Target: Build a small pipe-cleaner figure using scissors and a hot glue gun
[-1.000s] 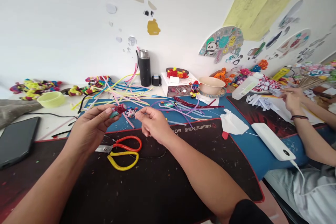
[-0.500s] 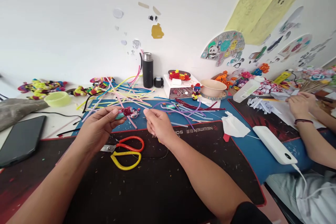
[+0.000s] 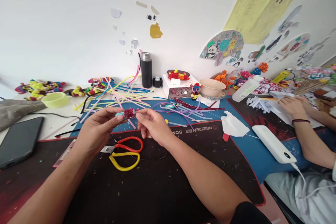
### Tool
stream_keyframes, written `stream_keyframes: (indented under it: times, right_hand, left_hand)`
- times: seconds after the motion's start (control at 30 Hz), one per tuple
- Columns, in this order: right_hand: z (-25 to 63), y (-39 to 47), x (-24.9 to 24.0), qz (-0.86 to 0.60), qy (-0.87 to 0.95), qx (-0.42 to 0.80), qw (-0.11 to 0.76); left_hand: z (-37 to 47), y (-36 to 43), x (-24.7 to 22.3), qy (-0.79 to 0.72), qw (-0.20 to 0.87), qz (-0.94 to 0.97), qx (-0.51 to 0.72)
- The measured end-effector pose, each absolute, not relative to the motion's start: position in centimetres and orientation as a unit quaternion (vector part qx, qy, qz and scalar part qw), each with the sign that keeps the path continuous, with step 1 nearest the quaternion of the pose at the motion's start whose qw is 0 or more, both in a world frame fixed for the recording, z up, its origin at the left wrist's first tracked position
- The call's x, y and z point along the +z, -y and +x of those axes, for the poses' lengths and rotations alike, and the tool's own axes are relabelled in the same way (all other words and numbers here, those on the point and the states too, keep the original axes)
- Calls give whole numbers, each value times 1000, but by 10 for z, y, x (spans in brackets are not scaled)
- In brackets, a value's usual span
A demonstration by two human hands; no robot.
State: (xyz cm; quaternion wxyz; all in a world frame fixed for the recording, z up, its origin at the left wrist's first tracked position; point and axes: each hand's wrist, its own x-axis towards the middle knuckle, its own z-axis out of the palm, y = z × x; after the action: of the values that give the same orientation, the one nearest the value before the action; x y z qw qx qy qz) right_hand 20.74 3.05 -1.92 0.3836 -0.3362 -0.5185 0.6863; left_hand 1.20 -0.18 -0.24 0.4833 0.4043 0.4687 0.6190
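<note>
Between my hands, above the dark mat, is a small pipe-cleaner figure (image 3: 129, 113) with a dark red middle and a light blue end. My left hand (image 3: 102, 123) pinches the light blue end between thumb and fingers. My right hand (image 3: 152, 125) has its thumb and forefinger closed on the other end, and its fingers hide most of that part. Just below lie scissors (image 3: 127, 161) with one red and one yellow handle loop; my left wrist covers part of their blades.
Loose pipe cleaners (image 3: 123, 94) lie across the back. A black thermos (image 3: 146, 70) stands by the wall, near a beige bowl (image 3: 213, 88). A phone (image 3: 22, 142) is at left, a white power bank (image 3: 273, 144) at right. Another person's hands (image 3: 295, 106) work at far right.
My right hand has moved left and now touches the figure's end, which was apart from it before. My left hand still holds the figure. The view has shifted slightly.
</note>
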Motion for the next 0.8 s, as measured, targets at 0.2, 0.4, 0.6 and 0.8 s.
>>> stream_keyframes:
  times: [0.2,0.4,0.6,0.8]
  right_hand:
    - [208,-31,-19,-315,509,705,380]
    - [208,-29,-18,-324,527,695,366]
    - [208,-30,-23,-318,544,683,370]
    - [209,-30,-26,-318,573,655,376]
  left_hand:
    - [15,6,-1,-493,459,459,579]
    - [10,7,-10,-511,441,494,548]
    - [13,7,-8,-499,465,488,545]
    - [14,8,-6,-500,465,498,535]
